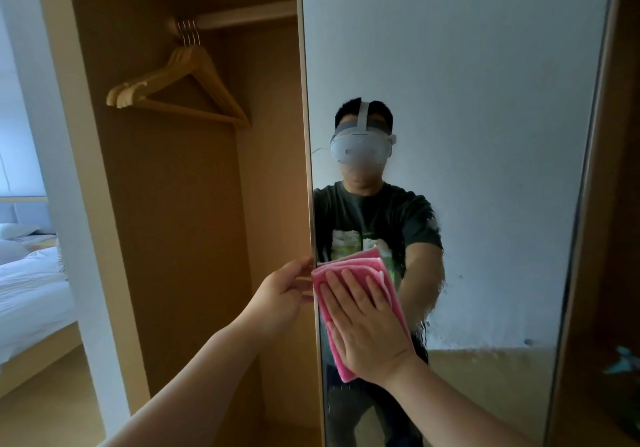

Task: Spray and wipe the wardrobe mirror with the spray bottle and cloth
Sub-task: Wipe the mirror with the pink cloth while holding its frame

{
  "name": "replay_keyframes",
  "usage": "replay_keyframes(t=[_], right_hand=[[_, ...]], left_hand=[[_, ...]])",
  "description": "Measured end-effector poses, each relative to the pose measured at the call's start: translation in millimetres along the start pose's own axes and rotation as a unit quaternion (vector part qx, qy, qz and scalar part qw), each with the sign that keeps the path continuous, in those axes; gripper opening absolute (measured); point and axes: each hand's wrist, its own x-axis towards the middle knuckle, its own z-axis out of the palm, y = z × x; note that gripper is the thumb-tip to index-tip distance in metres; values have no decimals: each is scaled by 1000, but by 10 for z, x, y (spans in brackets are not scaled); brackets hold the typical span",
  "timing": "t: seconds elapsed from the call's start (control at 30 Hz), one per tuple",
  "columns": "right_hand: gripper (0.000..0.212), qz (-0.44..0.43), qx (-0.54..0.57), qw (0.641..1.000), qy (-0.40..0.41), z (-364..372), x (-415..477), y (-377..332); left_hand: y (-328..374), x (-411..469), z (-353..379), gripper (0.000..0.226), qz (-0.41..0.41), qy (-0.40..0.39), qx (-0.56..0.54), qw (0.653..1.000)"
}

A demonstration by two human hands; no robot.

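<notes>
The right hand [367, 328] lies flat, fingers straight and together, pressing a folded pink cloth [360, 273] against the wardrobe mirror [485, 134]; its grip is open, the palm holding the cloth to the glass rather than curling round it. The cloth sits at the mirror's left edge, sticking out above the fingertips and below the heel of the hand. Just left of it, the left hand [284, 290] takes the mirror's pale metal frame [306, 134], fingers curled round the edge with their tips hidden behind it. Right of the cloth the glass carries a streaky wet film with a ragged boundary, and drips show below it. Above the cloth the mirror reflects a person in a dark printed T-shirt wearing a white headset. Further left, the open wardrobe [180, 204] holds wooden hangers [180, 89] on a rail [242, 16] high above the hands. Beyond its side panel, far left, a bed [31, 290] with white linen is visible.
</notes>
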Motion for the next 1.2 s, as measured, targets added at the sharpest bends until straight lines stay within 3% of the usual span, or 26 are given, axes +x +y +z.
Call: replay_keyframes(t=[0.23, 0.53, 0.77, 1.2], right_hand=[[71, -10, -2, 1000, 11, -19, 85, 128], [64, 36, 2, 998, 57, -226, 484, 589], [71, 71, -32, 993, 86, -445, 859, 1195], [69, 83, -29, 991, 104, -313, 642, 1112]], left_hand=[[37, 9, 22, 32, 8, 12, 7, 1000], [7, 45, 23, 35, 8, 27, -3, 1000], [-6, 63, 20, 27, 20, 27, 24, 999], [-13, 97, 37, 23, 35, 51, 46, 997]])
